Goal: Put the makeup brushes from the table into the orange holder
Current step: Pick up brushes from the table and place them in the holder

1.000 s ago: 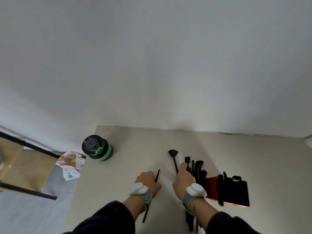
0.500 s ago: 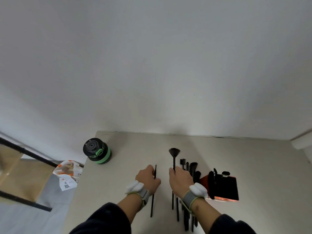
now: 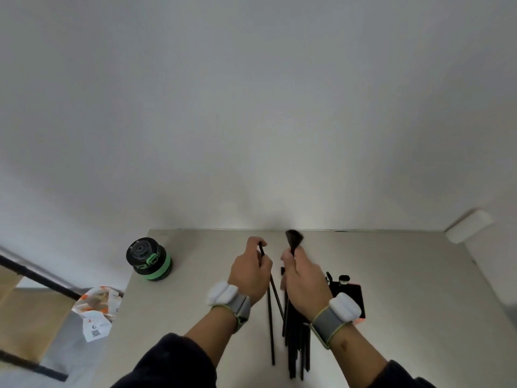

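My left hand (image 3: pixel 251 271) grips a thin black makeup brush (image 3: pixel 275 292), lifted off the table with its tip up. My right hand (image 3: pixel 303 278) holds a black fan brush (image 3: pixel 293 239), whose bristles stick up above my fingers. Under and between my hands several more black brushes (image 3: pixel 296 351) lie side by side on the beige table (image 3: pixel 195 317). The orange holder (image 3: pixel 359 302) lies flat just right of my right wrist, largely covered by black brush heads; only its orange edge shows.
A black and green round container (image 3: pixel 149 260) stands near the table's left edge. A crumpled white and orange paper bag (image 3: pixel 96 312) sits off the table's left side, near a black frame and wooden surface. A white wall closes the far edge.
Both hands have risen from the table, each lifting its brush upright. The view has tilted and the hands now look closer.
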Demonstrator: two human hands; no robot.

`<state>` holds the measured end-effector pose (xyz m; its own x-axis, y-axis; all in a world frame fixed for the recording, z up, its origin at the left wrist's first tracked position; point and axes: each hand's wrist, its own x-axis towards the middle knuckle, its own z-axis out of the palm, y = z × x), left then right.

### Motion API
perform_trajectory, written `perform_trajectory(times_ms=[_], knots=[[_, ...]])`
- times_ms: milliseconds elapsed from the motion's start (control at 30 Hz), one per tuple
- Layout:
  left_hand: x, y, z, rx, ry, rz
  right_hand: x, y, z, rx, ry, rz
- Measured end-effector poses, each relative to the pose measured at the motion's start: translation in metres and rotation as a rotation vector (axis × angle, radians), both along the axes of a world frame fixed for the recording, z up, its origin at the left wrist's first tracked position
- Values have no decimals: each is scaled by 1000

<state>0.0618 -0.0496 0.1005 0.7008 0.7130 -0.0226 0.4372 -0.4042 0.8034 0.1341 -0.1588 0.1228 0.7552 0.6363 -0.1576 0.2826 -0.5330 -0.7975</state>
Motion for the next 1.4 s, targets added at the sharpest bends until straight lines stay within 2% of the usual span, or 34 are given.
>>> perform_trajectory(times_ms=[233,433,733,933,1133,1267,1400], knots=[[22,-28,39,20,-224,-102,17,-36,30,227,-77,-144],[34,-54,65,68,-348,-157,30,-65,56,408,-190,-172],[49,-86,83,31,-488,-183,47,-95,62,518,-268,-219],[54,-96,72,64,-453,-210,54,-105,55,507,-316,-226],[59,-97,55,145,-348,-228,65,-112,47,490,-368,-128],[60,-96,46,193,-235,-255,71,-114,38,401,-343,-73],[60,-96,38,125,-107,-233,75,-115,28,244,-350,-56]])
